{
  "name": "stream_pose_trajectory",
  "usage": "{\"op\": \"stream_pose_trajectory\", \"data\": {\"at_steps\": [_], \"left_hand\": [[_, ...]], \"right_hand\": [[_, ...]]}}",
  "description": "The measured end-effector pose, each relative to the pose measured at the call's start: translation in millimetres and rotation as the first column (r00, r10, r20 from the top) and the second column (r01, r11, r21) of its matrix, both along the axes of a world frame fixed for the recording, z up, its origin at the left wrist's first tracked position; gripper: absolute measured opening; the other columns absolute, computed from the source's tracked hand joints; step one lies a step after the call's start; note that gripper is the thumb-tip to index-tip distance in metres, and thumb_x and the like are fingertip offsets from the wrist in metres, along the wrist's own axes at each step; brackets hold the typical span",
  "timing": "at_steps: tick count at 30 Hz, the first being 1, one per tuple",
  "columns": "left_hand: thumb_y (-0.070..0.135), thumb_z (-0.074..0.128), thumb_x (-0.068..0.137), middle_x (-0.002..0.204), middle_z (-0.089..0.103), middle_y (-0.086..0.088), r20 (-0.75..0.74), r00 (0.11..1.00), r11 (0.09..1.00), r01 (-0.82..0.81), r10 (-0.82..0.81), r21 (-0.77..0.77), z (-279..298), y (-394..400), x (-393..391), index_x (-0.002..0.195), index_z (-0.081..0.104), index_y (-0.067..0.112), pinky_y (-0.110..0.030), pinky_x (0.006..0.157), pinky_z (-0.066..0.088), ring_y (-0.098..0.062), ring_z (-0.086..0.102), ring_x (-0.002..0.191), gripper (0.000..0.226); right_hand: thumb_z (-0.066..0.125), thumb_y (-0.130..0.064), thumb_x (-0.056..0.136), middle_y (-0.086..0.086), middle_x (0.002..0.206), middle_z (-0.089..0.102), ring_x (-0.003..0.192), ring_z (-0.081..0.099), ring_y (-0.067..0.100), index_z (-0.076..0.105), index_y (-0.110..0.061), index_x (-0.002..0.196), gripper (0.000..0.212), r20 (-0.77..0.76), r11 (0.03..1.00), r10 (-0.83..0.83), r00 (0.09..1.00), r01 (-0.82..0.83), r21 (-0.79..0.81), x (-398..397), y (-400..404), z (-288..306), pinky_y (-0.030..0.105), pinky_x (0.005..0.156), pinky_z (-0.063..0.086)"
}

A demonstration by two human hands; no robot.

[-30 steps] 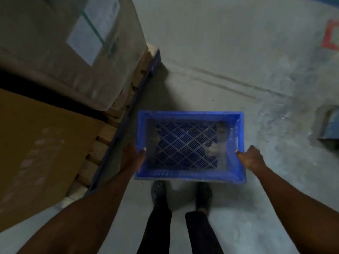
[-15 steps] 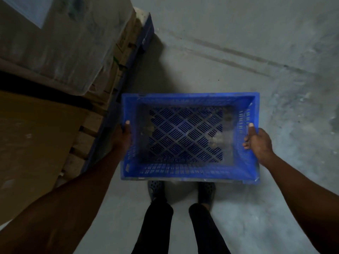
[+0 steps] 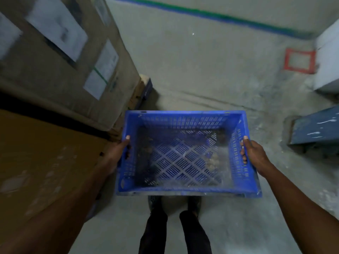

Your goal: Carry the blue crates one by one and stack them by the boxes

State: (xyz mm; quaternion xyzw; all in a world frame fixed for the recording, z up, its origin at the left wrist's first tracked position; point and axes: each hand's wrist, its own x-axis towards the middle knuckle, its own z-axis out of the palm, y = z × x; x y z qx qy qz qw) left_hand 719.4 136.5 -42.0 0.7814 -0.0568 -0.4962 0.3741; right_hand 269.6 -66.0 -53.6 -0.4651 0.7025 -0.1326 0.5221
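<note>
A blue plastic crate [image 3: 185, 118] with a slatted lattice floor hangs in front of me at waist height, above my feet. My left hand [image 3: 117, 154] grips its left wall, thumb over the rim. On the right wall my right hand [image 3: 254, 155] holds the same way, fingers through the handle slot. The crate holds only dust and a few pale crumbs. Large cardboard boxes [image 3: 60, 57] stand close on the left, on a pallet [image 3: 145, 88].
A flat brown cardboard top [image 3: 42, 158] fills the near left. Bare concrete floor lies ahead. A red square marking [image 3: 299, 60] is painted at the far right, beside a white box [image 3: 328, 57]. A dark blue-grey slab [image 3: 315, 129] lies at the right. A green and blue stripe crosses the far floor.
The crate has risen and come closer, now filling more of the view. My view has tilted up, showing more floor ahead. Both hands keep their grip on the side walls.
</note>
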Motion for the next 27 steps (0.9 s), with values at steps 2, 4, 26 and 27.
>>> {"op": "stream_pose_trajectory", "data": {"at_steps": [2,4,26,27], "left_hand": [[0.041,0.063,0.093,0.053,0.060,-0.004,0.064,0.997,0.998,0.034,-0.030,-0.060,58,-1,-11,0.070,0.063,0.009,-0.026,0.047,0.046,-0.016,0.053,0.044,0.040],[0.041,0.063,0.093,0.051,0.061,-0.006,0.144,0.987,0.993,0.082,-0.070,-0.082,110,-5,-23,0.067,0.064,0.005,-0.027,0.049,0.048,-0.016,0.054,0.042,0.045],[0.048,0.056,0.096,0.064,0.051,-0.014,0.231,0.518,0.426,0.834,-0.823,-0.350,345,-121,-260,0.081,0.061,0.004,-0.030,0.049,0.041,-0.022,0.046,0.046,0.047],[0.048,0.056,0.096,0.064,0.051,-0.013,0.239,0.472,0.379,0.857,-0.848,-0.349,349,-118,-280,0.081,0.062,0.004,-0.030,0.049,0.040,-0.022,0.047,0.046,0.047]], "right_hand": [[0.042,-0.048,0.103,0.011,0.065,0.050,0.035,0.043,0.010,0.056,-0.008,0.096,0.043,0.045,1.000,-0.028,0.999,0.028,-0.008,-13,-2,60,0.023,0.035,0.039],[0.043,-0.047,0.103,0.010,0.066,0.049,0.036,0.041,0.011,0.057,-0.009,0.096,0.041,0.081,0.999,-0.043,0.996,0.045,-0.017,-27,0,115,0.021,0.036,0.038],[0.041,-0.048,0.103,0.011,0.059,0.054,0.043,0.052,0.026,0.057,-0.008,0.092,0.045,0.305,0.408,-0.857,0.417,0.908,-0.095,-212,363,343,0.032,0.045,0.047],[0.041,-0.048,0.103,0.009,0.055,0.055,0.041,0.055,0.025,0.057,-0.009,0.091,0.045,0.318,0.340,-0.881,0.352,0.936,-0.092,-211,391,348,0.031,0.044,0.050]]}}
